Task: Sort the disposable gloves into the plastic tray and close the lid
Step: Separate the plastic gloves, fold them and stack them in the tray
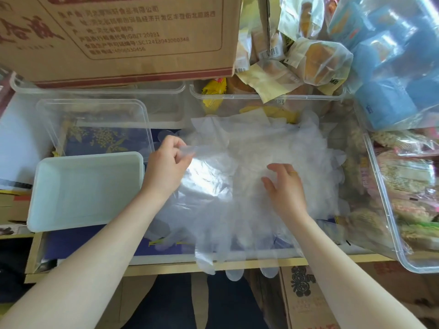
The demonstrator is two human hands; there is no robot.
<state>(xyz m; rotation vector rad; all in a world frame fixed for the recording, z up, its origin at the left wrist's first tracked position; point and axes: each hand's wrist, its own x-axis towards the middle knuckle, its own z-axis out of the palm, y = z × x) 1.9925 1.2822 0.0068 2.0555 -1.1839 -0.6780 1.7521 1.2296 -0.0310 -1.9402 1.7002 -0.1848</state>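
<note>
A loose heap of thin, clear disposable gloves (249, 167) covers the middle of the work surface, with some glove fingers hanging over the front edge. My left hand (167, 162) pinches the edge of one glove at the pile's left side. Spread over the heap, my right hand (286, 186) has its fingers lightly bent and touching the gloves. A pale white plastic tray (85, 189) with nothing inside sits to the left of the pile. Its clear lid (95, 124) lies behind it, upside down.
A big cardboard box (118, 36) stands at the back left. Bagged buns (316, 60) and blue packs (394, 62) crowd the back right. A clear bin (389, 210) of snack packets borders the right. More boxes sit below the front edge.
</note>
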